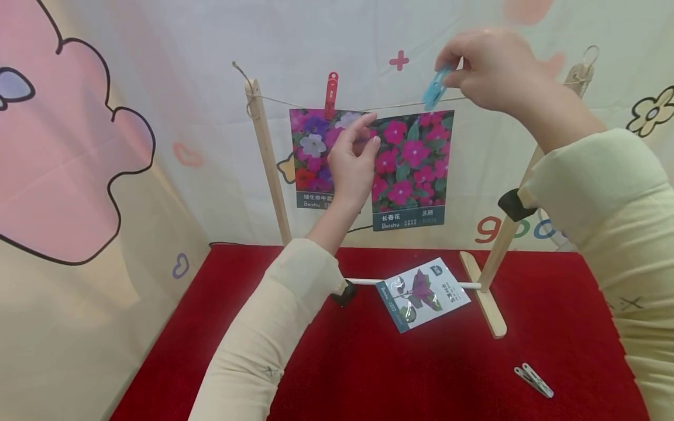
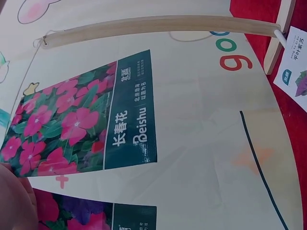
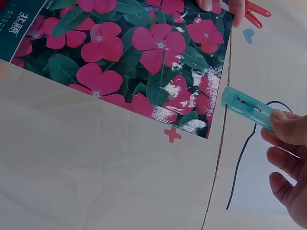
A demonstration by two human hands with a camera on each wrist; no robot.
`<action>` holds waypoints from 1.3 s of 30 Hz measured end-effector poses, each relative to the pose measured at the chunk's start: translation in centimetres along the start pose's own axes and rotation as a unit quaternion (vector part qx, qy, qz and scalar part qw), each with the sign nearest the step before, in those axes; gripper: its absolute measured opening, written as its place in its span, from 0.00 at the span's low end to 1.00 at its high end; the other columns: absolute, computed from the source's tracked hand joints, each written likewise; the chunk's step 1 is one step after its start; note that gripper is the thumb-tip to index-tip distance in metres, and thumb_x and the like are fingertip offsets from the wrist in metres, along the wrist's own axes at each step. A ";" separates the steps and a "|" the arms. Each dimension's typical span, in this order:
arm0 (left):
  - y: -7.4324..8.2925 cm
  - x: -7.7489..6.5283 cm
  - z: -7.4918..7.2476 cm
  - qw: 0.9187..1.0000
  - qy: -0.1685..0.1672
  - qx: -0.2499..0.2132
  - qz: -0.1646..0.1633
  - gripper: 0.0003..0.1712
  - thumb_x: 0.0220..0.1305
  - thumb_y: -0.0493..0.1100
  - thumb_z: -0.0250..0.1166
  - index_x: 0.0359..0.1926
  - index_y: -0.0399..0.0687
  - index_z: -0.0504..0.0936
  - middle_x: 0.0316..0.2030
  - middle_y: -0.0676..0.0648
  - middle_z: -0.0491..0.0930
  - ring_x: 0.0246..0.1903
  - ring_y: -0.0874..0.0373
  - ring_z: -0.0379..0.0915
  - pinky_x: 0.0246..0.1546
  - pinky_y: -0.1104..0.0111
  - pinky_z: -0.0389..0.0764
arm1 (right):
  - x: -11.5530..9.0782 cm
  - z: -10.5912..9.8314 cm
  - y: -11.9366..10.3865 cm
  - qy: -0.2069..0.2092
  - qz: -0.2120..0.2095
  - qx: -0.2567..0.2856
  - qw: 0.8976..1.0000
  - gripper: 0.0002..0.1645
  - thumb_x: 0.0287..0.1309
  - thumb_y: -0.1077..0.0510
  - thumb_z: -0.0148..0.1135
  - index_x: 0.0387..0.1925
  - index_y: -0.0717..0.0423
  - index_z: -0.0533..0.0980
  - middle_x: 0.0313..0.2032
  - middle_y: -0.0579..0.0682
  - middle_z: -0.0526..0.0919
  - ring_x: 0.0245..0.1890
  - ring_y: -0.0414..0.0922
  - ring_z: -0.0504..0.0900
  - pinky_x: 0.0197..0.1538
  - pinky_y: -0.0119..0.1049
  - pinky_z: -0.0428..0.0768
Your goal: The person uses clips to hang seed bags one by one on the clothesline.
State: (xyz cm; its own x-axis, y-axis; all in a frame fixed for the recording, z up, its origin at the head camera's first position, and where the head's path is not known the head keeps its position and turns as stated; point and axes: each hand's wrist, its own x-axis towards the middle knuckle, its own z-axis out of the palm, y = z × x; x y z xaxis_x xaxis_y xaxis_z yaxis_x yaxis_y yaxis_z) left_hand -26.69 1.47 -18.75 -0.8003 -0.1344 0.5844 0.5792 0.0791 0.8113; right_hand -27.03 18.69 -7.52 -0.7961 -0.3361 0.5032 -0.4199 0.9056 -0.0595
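Note:
My left hand (image 1: 355,161) pinches the upper left corner of a seed packet with pink flowers (image 1: 412,161), whose top edge is up at the string (image 1: 395,106). In the right wrist view, the fingertips (image 3: 205,5) of that hand show on the packet's corner. Between thumb and fingers, my right hand (image 1: 495,73) holds a light blue clothespin (image 3: 247,106) by its handle end; its tip is at the string, right by the packet's top edge. A second packet with mixed flowers (image 1: 313,149) hangs to the left from a red clothespin (image 1: 330,96), partly covered by my left hand.
Wooden posts (image 1: 270,158) carry the string. On the red cloth (image 1: 363,362) lies a third packet with a purple plant (image 1: 421,292), over the white rod (image 1: 360,282) near the right foot (image 1: 489,310). A white clothespin (image 1: 534,380) lies at the front right.

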 end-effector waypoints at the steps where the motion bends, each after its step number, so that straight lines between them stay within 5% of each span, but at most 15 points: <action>1: 0.1 0.0 0.0 1.000 0.000 -0.001 0.001 0.19 0.59 0.33 0.55 0.52 0.45 0.74 0.40 0.45 0.73 0.35 0.56 0.73 0.29 0.81 0.71 | 0.1 0.0 -0.1 -0.002 -0.003 -0.005 1.000 0.15 0.60 0.62 0.47 0.46 0.65 0.72 0.42 0.61 0.73 0.38 0.54 0.66 0.37 0.41 0.66; 17: 0.7 0.2 0.6 1.000 0.018 0.002 0.005 0.18 0.59 0.33 0.55 0.51 0.45 0.74 0.39 0.45 0.74 0.37 0.56 0.74 0.35 0.78 0.75 | 0.3 -0.5 -0.6 -0.025 -0.020 -0.035 0.999 0.13 0.59 0.63 0.48 0.43 0.64 0.74 0.41 0.61 0.75 0.34 0.53 0.66 0.33 0.41 0.67; 24: -2.1 1.8 1.5 0.999 0.038 0.015 0.018 0.19 0.58 0.35 0.57 0.51 0.50 0.75 0.39 0.48 0.74 0.35 0.58 0.74 0.33 0.79 0.75 | 0.4 -0.4 -0.7 -0.034 -0.027 -0.035 0.998 0.13 0.59 0.63 0.48 0.43 0.64 0.74 0.41 0.61 0.74 0.34 0.53 0.67 0.35 0.42 0.71; 39: -2.1 1.5 2.0 0.997 0.038 0.052 0.039 0.19 0.59 0.37 0.56 0.52 0.53 0.74 0.39 0.49 0.73 0.34 0.62 0.74 0.31 0.80 0.74 | 0.6 -0.2 -0.2 -0.080 -0.028 -0.023 0.996 0.21 0.59 0.62 0.47 0.54 0.64 0.69 0.45 0.65 0.74 0.34 0.54 0.68 0.35 0.42 0.73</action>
State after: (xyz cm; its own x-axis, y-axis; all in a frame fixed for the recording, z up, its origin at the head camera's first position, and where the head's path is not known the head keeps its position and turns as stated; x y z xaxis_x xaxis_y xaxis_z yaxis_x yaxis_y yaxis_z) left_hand -29.38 3.06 -19.58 -0.7370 -0.1971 0.6465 0.6173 0.1934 0.7626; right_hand -27.32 18.34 -7.05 -0.8331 -0.4193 0.3607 -0.4478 0.8941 0.0052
